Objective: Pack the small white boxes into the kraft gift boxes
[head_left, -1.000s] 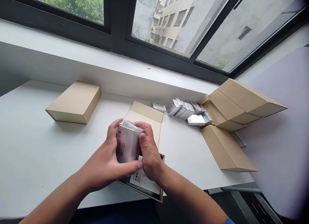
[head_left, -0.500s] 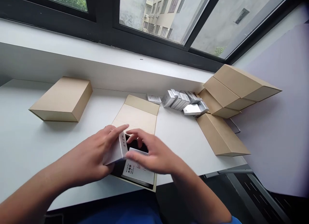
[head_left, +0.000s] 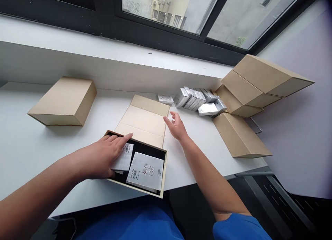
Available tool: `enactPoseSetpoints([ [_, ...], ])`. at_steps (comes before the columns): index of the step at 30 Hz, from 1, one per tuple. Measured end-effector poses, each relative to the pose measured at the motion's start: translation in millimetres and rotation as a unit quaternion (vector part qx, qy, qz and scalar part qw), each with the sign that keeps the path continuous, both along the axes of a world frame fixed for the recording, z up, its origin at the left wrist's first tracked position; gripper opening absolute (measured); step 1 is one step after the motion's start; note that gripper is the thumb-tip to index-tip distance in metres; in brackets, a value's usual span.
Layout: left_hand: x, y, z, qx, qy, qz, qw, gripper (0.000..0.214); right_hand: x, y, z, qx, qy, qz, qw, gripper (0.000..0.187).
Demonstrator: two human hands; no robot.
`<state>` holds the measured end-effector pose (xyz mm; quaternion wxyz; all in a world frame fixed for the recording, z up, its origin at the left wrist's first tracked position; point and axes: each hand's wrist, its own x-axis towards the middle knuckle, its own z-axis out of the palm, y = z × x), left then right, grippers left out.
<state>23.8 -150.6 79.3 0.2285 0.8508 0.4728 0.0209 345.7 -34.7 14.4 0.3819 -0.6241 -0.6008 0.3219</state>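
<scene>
An open beige gift box [head_left: 165, 171] with a black inside stands at the table's front edge, its lid [head_left: 145, 117] folded back flat behind it. In its left part is a small silver-white tea box [head_left: 125, 160], and my left hand [head_left: 110, 153] is closed over that box from the left. A second, larger-looking silver-white tea box [head_left: 146, 171] lies face up in the right part, its printed label showing. My right hand [head_left: 177, 126] is off the box, just right of the lid, with its fingers apart and nothing in them.
Several small silver boxes [head_left: 192, 99] stand in a row by the wall, one single box [head_left: 165, 99] left of them. Stacked beige boxes [head_left: 259, 83] and another beige box [head_left: 240, 136] are at right. A closed beige box [head_left: 62, 98] sits at left.
My left hand has lowered the tilted small tea box into the left part of the gift box. My right hand has left the gift box, moving away and to the right.
</scene>
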Motion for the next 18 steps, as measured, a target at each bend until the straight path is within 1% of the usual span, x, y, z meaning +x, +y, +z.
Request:
enactPoseSetpoints([
  [2,-7,-3,7.8,-0.050,-0.010,0.019,0.999,0.110,-2,15,-8.7,-0.007,0.013,-0.011,1.000,0.086],
  [4,-14,-7,12.7,-0.080,-0.022,0.036,0.996,0.105,-5,33,-13.6,-0.013,0.034,-0.018,0.999,0.098],
  [6,-21,-13,13.3,-0.083,-0.033,0.043,0.995,0.102,-9,50,-16.4,-0.017,0.056,-0.032,0.998,0.108],
  [8,-25,-21,11.2,-0.079,-0.044,0.041,0.995,0.106,-13,64,-18.1,-0.017,0.077,-0.051,0.996,0.111],
  [10,-29,-29,9.3,-0.080,-0.059,0.042,0.994,0.110,-18,72,-18.2,-0.007,0.098,-0.054,0.994,0.102],
  [13,-32,-42,9.9,-0.054,-0.121,0.071,0.989,0.103,-21,73,-11.4,0.041,0.124,-0.032,0.991,0.068],
  [14,-32,-46,10.6,-0.038,-0.148,0.095,0.984,0.099,-20,71,-6.5,0.064,0.129,-0.027,0.989,0.058],
  [15,-33,-50,11.2,-0.029,-0.168,0.123,0.978,0.099,-16,69,-0.1,0.084,0.132,-0.027,0.987,0.052],
  [18,-33,-60,12.1,-0.009,-0.216,0.240,0.946,0.105,2,64,25.1,0.150,0.129,-0.046,0.979,0.046],
])
